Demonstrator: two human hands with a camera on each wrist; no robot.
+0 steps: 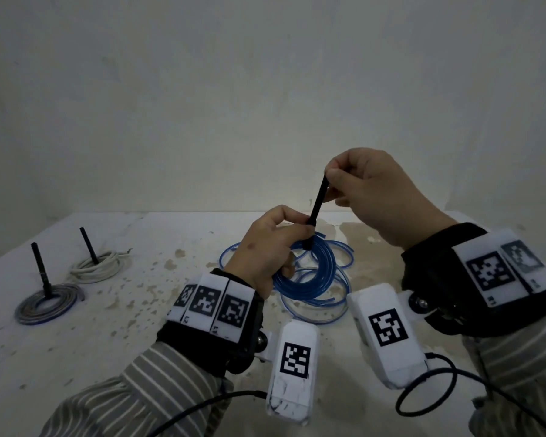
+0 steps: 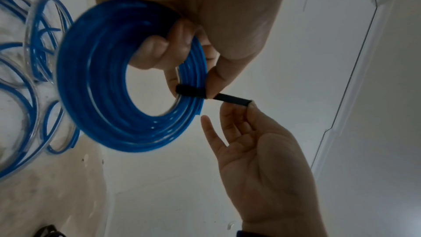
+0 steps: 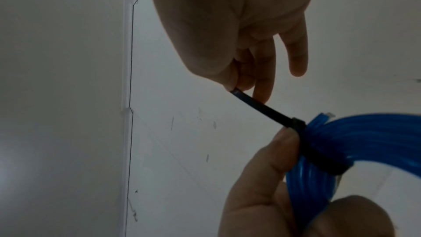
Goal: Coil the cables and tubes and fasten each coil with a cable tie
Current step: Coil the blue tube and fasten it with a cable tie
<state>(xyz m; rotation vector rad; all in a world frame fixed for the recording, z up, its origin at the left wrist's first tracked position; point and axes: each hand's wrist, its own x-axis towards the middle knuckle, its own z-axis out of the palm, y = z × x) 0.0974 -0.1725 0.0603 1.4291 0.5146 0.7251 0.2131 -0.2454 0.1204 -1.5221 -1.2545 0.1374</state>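
My left hand (image 1: 273,244) grips a coil of blue tube (image 1: 309,275), lifted above the table; its fingers curl through the coil (image 2: 109,86) and the thumb presses by the tie's head. A black cable tie (image 1: 317,206) is wrapped round the coil (image 3: 355,140), its band (image 3: 318,158) tight across the strands. My right hand (image 1: 369,190) pinches the tie's free tail (image 3: 257,105) between thumb and forefinger, holding it taut up and away from the coil. The other right fingers (image 2: 230,132) stay loosely spread.
Loose blue and clear tubes (image 1: 325,307) lie on the stained white table (image 1: 114,326) under the hands. At the left sit a white cable coil (image 1: 98,268) and a grey coil (image 1: 48,305), each with a black tie tail standing up. A wall is behind.
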